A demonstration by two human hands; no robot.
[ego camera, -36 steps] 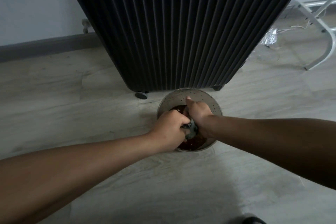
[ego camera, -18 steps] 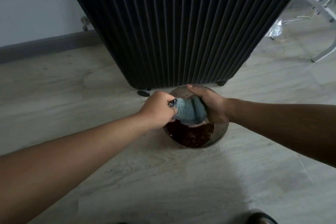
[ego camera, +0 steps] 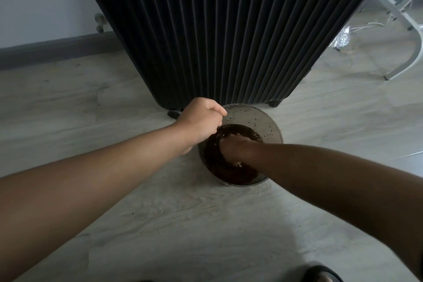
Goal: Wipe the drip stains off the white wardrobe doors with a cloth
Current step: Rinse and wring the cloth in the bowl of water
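We judged prep only, no wiping yet; wardrobe unseen. We saw right hand (ego camera: 237,149) sunk in bowl (ego camera: 258,119) of dark water (ego camera: 229,173), grip untellable; cloth hidden, likely there; left hand (ego camera: 201,121) fisted, empty, at bowl's 10 o'clock.

Two bare arms are nearly all that shows of the person. The left forearm (ego camera: 103,181) enters from the lower left corner, broad at the frame edge and narrowing to the wrist. It is uncovered along its whole visible length and well lit. The left hand (ego camera: 201,121), just left of centre, is bare too, with rounded knuckles and one fingertip showing at its upper right. The right forearm (ego camera: 332,178) enters from the right edge, likewise uncovered, and lies in shade, so little surface detail reads. The right hand (ego camera: 238,150), at centre, is bare across its back, and its fingers are hidden. At the bottom edge, right of centre, is a dark rounded shape (ego camera: 319,273) with a glossy rim, perhaps footwear, too cropped to tell.
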